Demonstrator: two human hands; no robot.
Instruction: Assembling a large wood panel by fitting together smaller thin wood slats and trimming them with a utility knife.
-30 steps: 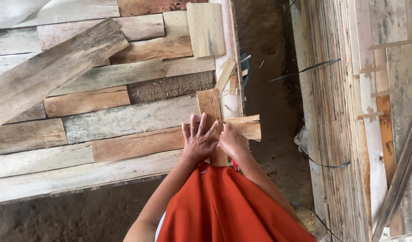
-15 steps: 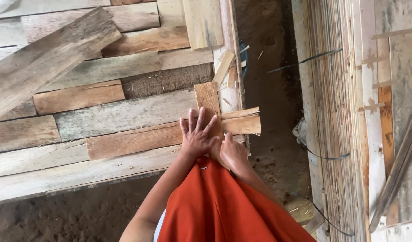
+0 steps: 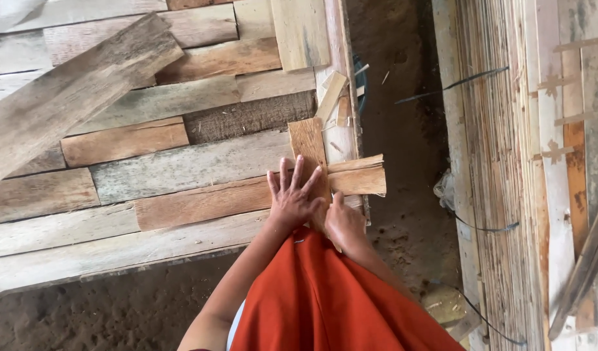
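Observation:
My left hand (image 3: 292,195) lies flat with fingers spread on a short upright wood strip (image 3: 307,144) where it crosses a stack of thin horizontal strips (image 3: 357,177). My right hand (image 3: 343,221) rests just right of it, fingers curled against the lower end of the upright strip. Both hands sit at the near right corner of a platform of rough planks (image 3: 149,175). An orange garment (image 3: 331,299) covers my lap below the hands.
A long grey plank (image 3: 71,97) lies diagonally over the platform's far left. Small offcuts (image 3: 335,97) sit at its right edge. A dirt floor (image 3: 403,117) runs between the platform and a tall stack of thin boards (image 3: 507,162) on the right.
The view has shifted slightly, so the planks sit a little lower and left in frame. My hands stay on the crossed strips, and the left hand's fingers have spread wider.

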